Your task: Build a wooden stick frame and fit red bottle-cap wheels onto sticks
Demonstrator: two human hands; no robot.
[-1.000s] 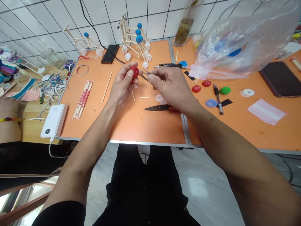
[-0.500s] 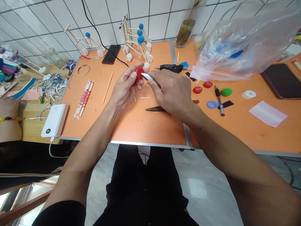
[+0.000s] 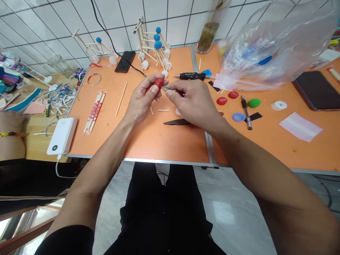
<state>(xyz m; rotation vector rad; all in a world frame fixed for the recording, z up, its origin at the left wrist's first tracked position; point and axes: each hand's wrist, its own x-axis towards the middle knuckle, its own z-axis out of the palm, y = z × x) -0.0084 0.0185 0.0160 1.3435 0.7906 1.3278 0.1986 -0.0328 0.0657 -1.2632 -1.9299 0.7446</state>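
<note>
Working away at a round red plastic cap (image 3: pixel 158 83) held up around 12 o'clock over the orange desk (image 3: pixel 164 145), left grip (image 3: pixel 145 95) wrapped snug on it, right grip (image 3: pixel 190 101) pinched narrow on a small silver blade (image 3: pixel 165 88) right at the cap's edge, pretty fiddly stuff.

The person's left hand (image 3: pixel 142 95) is hiding most of a rounded red plastic piece (image 3: pixel 158 83), and the right hand (image 3: pixel 192 102) is covering nearly all of a slim metal blade (image 3: pixel 164 88) and part of a dark pointed steel tool (image 3: pixel 176 122). A clear plastic bag (image 3: pixel 265 46) is running off the top edge, its coloured contents blurring behind the film. The left edge is cutting off a co-worker's forearm (image 3: pixel 10 138).
</note>
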